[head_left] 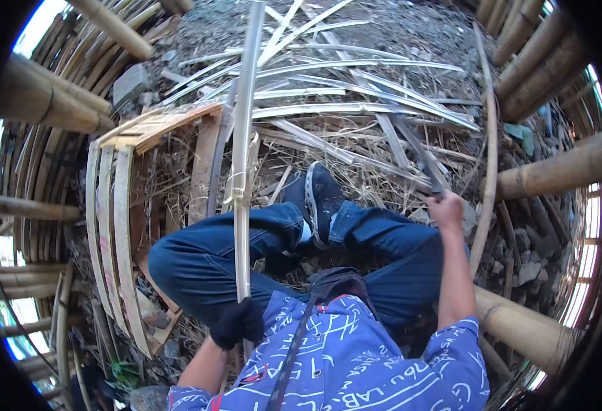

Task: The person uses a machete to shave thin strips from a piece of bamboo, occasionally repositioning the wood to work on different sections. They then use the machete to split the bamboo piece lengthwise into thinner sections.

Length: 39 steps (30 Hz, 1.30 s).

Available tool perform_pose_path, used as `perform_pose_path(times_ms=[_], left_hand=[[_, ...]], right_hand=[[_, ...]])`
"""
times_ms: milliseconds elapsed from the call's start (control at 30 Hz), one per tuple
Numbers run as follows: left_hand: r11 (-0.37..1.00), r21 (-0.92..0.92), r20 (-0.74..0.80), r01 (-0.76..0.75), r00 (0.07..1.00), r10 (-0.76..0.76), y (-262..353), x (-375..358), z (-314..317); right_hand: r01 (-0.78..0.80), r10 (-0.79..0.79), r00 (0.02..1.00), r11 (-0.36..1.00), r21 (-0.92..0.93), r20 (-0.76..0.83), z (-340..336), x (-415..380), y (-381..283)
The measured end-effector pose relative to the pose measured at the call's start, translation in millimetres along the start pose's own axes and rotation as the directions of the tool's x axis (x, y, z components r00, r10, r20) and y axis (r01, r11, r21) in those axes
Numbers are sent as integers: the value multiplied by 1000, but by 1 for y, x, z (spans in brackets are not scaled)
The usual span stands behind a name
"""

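Observation:
My left hand [237, 324], in a black glove, is closed around the lower part of a long pale split-bamboo strip [244, 137]. The strip runs over my left thigh and away from me, with a curled shaving standing off it partway along. My bare right hand [446, 209] is out to the right beyond my knee, closed on the handle of a long-bladed knife [421, 152]. Its dark blade points forward and left, over the cut strips and apart from the held strip. The handle is mostly hidden in my fist.
Several split bamboo strips [355, 107] lie across the ground ahead among shavings. A slatted wooden crate [124, 233] stands at my left. Thick bamboo poles [554, 171] flank both sides, and a grey block [130, 84] lies at the upper left. My legs are folded in front.

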<state>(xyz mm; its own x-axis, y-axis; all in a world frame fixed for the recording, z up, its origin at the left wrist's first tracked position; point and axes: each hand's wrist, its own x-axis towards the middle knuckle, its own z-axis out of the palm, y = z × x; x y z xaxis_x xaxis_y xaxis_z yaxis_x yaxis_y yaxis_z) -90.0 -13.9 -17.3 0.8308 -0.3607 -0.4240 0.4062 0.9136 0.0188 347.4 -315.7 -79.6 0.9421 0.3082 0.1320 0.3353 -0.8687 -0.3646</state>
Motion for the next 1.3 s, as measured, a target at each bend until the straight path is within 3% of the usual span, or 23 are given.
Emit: perform_pose_path(times_ms=[67,133,200,333,467,667,733,833,1000,1067,1133,1167,1267,1300], left_hand=[[996,88,-118,-5,993,16,-1,-4,9],[995,95,-148,-5,989,20,5,6,14],[979,159,-205,124,975,-90,11,14,20],[991,36,-140,132,982,-126,8,21,25],[990,75,-138,123,984,-111,3,23,27],[958,250,-179,138,979,-94,-5,23,35],[945,301,-195,125,978,-68,-9,21,33],[919,340,-272,197,957,-104,-10,21,36],[947,211,-176,241,963,-206,-4,20,32],[950,178,-135,255,963,-233,-9,14,24],[987,157,-51,-19,998,27,-13,-3,17],[974,167,9,-155,988,156,-8,-13,18],[982,167,-127,-85,986,107,-7,-20,15],[972,228,-133,-60,987,92,-3,-15,22]], right_hand=[[-150,166,984,967,207,-62,-10,4,23],[-92,118,984,978,187,-135,-12,-4,32],[-49,72,994,965,256,-82,-19,-25,3],[-11,-95,965,918,397,245,-26,-71,-85],[171,-339,890,867,467,304,4,-96,-132],[139,-337,909,800,583,246,20,-78,-170],[153,-331,921,793,590,206,21,-66,-165],[268,-372,915,850,453,157,22,-48,-148],[312,-363,915,913,262,176,42,-41,-93],[258,-313,933,926,275,179,45,-47,-76],[-16,-63,964,956,292,259,36,-35,-48],[-116,64,984,937,331,164,44,-27,-12],[-334,359,933,862,381,8,30,-12,30],[-282,329,943,871,403,-51,23,-12,29]])
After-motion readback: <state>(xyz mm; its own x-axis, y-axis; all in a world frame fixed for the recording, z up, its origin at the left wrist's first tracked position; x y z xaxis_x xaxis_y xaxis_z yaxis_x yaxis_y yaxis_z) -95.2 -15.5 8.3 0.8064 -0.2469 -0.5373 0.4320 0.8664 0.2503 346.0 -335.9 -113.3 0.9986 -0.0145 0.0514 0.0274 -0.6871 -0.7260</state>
